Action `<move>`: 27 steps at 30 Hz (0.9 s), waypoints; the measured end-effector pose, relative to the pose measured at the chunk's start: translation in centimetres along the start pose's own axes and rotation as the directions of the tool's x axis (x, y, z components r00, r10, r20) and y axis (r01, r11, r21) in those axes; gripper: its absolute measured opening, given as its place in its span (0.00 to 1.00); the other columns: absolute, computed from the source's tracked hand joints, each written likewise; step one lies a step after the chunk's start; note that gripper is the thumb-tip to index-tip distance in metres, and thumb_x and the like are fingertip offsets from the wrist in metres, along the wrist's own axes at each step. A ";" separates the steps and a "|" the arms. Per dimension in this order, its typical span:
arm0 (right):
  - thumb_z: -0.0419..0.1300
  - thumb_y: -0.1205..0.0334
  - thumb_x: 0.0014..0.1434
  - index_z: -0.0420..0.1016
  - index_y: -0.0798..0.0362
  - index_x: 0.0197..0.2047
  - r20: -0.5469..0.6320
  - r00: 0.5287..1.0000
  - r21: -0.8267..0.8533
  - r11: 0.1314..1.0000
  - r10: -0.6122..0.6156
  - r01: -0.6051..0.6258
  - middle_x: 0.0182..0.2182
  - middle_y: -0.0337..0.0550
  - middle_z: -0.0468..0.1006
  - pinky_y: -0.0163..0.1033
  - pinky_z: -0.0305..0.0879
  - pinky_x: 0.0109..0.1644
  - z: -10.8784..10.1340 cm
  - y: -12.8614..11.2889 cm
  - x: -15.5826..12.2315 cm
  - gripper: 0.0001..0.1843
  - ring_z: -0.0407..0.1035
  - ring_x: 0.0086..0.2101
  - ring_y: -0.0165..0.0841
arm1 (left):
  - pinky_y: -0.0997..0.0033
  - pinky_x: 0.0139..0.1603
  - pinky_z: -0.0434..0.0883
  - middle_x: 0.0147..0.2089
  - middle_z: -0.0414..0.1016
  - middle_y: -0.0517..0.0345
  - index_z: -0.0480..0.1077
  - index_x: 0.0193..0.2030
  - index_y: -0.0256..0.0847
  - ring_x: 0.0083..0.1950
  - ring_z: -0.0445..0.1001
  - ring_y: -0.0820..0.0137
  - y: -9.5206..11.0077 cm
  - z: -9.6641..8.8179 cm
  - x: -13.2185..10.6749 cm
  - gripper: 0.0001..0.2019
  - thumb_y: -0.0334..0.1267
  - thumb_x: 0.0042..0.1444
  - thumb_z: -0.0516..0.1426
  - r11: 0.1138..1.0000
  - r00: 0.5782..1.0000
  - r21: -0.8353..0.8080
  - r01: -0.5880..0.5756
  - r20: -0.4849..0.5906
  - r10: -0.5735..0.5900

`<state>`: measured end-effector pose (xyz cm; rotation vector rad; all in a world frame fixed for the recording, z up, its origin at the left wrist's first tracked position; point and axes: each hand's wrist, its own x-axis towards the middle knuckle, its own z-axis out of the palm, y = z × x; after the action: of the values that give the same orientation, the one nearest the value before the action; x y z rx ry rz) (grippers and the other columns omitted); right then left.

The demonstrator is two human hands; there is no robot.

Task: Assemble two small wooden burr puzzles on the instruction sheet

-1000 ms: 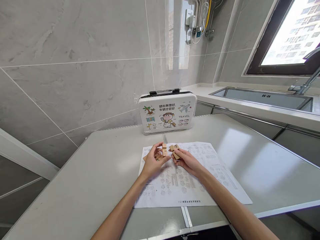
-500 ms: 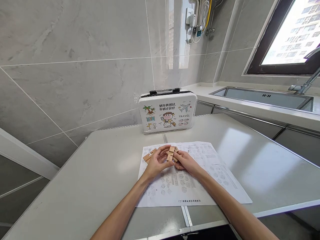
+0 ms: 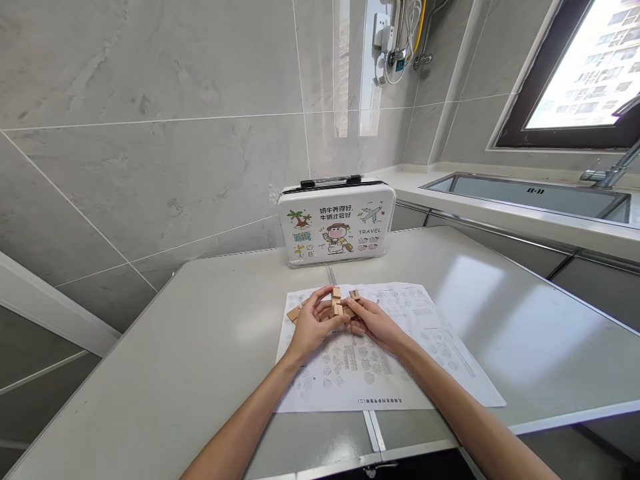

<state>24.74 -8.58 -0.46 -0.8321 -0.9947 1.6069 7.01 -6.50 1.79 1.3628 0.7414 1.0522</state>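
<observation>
Wooden "3" piece [image 3: 355, 295], "TRAVEL" case [image 3: 339, 225]

Bright daylight at two o'clock overexposes the dark-framed rectangular glass window [image 3: 585, 75] and throws pale glare across the glossy light-grey tabletop [image 3: 200, 347] toward three o'clock. Near six o'clock, the small tan wooden blocks [image 3: 337, 293] are evenly lit but softly detailed; wide-angle distortion stretches the edges.

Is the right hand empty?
No: the right hand holds a wooden puzzle piece marked 3 between its thumb and fingers.
</observation>
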 end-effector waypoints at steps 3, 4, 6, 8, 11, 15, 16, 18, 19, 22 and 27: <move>0.71 0.37 0.57 0.75 0.54 0.38 -0.003 1.000 0.012 1.000 -0.001 0.001 0.26 0.38 0.74 0.35 0.57 0.29 -0.2 0.3 0.1 0.26 0.62 0.25 0.28 | 0.53 0.65 0.72 0.58 0.79 0.48 0.70 0.63 0.46 0.60 0.77 0.57 0.1 0.2 -0.2 0.35 0.41 0.49 0.74 0.986 1.000 0.163 -0.027 0.000 0.028; 0.72 0.38 0.56 0.75 0.53 0.37 -0.011 1.000 0.020 1.000 0.001 0.000 0.27 0.38 0.74 0.35 0.61 0.31 -0.2 0.3 0.1 0.26 0.65 0.27 0.29 | 0.54 0.65 0.72 0.59 0.78 0.49 0.70 0.63 0.47 0.59 0.77 0.58 0.1 0.2 -0.3 0.35 0.42 0.48 0.75 0.973 0.999 0.229 -0.034 -0.011 0.038; 0.73 0.39 0.55 0.77 0.53 0.37 -0.036 0.999 0.043 0.999 0.006 -0.004 0.31 0.41 0.76 0.37 0.67 0.37 -0.1 0.1 0.1 0.25 0.69 0.32 0.31 | 0.53 0.64 0.71 0.61 0.76 0.49 0.71 0.63 0.48 0.57 0.77 0.58 -0.1 0.2 -0.4 0.35 0.45 0.48 0.75 0.947 0.998 0.320 -0.037 -0.034 0.051; 0.74 0.40 0.55 0.78 0.53 0.38 -0.061 0.998 0.057 0.998 0.002 0.001 0.34 0.42 0.78 0.37 0.69 0.41 0.0 -0.2 0.0 0.24 0.71 0.34 0.32 | 0.53 0.65 0.70 0.64 0.74 0.48 0.70 0.63 0.48 0.59 0.76 0.58 -0.4 0.2 -0.4 0.37 0.46 0.47 0.75 0.947 0.997 0.321 -0.030 -0.055 0.050; 0.73 0.40 0.55 0.80 0.53 0.41 -0.066 0.997 0.055 0.998 -0.035 0.039 0.35 0.42 0.78 0.38 0.68 0.42 0.0 -0.6 -0.1 0.24 0.69 0.33 0.31 | 0.52 0.69 0.67 0.67 0.71 0.46 0.68 0.65 0.48 0.65 0.72 0.56 -0.9 -0.1 -0.1 0.38 0.45 0.48 0.75 0.975 0.996 0.222 -0.016 -0.087 0.036; 0.72 0.40 0.55 0.80 0.52 0.42 -0.088 0.993 0.013 0.997 -0.074 0.075 0.37 0.44 0.79 0.40 0.67 0.43 -0.1 -0.5 0.0 0.25 0.69 0.34 0.33 | 0.50 0.73 0.62 0.67 0.72 0.47 0.69 0.64 0.49 0.70 0.68 0.56 -1.1 -0.5 0.2 0.36 0.43 0.49 0.74 0.998 0.999 0.055 0.007 -0.036 -0.005; 0.72 0.39 0.55 0.80 0.52 0.43 -0.101 0.991 -0.011 0.996 -0.088 0.087 0.36 0.44 0.79 0.41 0.67 0.44 -0.2 -0.5 0.0 0.25 0.70 0.35 0.34 | 0.50 0.73 0.62 0.66 0.73 0.47 0.70 0.63 0.49 0.70 0.68 0.56 -1.0 -0.5 0.2 0.35 0.42 0.49 0.74 1.000 1.000 0.012 0.019 0.004 -0.019; 0.71 0.38 0.56 0.79 0.51 0.43 -0.122 0.984 -0.081 0.989 -0.130 0.120 0.35 0.43 0.78 0.42 0.67 0.44 -0.3 -0.3 0.1 0.25 0.70 0.35 0.35 | 0.50 0.73 0.63 0.66 0.74 0.47 0.72 0.61 0.47 0.70 0.69 0.55 -0.7 -0.5 0.2 0.33 0.41 0.48 0.75 0.997 0.995 -0.060 0.053 0.089 -0.048; 0.70 0.37 0.57 0.78 0.51 0.43 -0.128 0.980 -0.124 0.983 -0.155 0.139 0.34 0.42 0.78 0.42 0.67 0.43 -0.3 -0.2 0.2 0.26 0.69 0.34 0.35 | 0.50 0.72 0.64 0.65 0.74 0.46 0.73 0.61 0.47 0.70 0.70 0.54 -0.4 -0.5 0.1 0.33 0.40 0.48 0.75 0.994 0.990 -0.080 0.075 0.124 -0.065; 0.67 0.35 0.59 0.76 0.50 0.43 -0.126 0.970 -0.224 0.958 -0.209 0.178 0.31 0.39 0.76 0.41 0.64 0.39 -0.5 0.0 0.3 0.26 0.66 0.30 0.33 | 0.50 0.69 0.67 0.64 0.75 0.45 0.73 0.60 0.45 0.66 0.74 0.53 0.2 -0.5 0.0 0.34 0.39 0.45 0.76 0.990 0.975 -0.067 0.121 0.194 -0.106; 0.65 0.33 0.61 0.75 0.50 0.42 -0.143 0.959 -0.259 0.945 -0.245 0.202 0.28 0.37 0.73 0.40 0.61 0.35 -0.5 -0.1 0.3 0.27 0.63 0.27 0.32 | 0.51 0.67 0.69 0.65 0.75 0.44 0.73 0.61 0.46 0.63 0.77 0.54 0.7 -1.1 0.3 0.33 0.42 0.48 0.75 0.994 0.964 0.018 0.109 0.241 -0.110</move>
<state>25.20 -8.20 -0.60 -0.9687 -1.1304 1.2130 6.00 -5.89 2.35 1.4075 0.6299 0.7809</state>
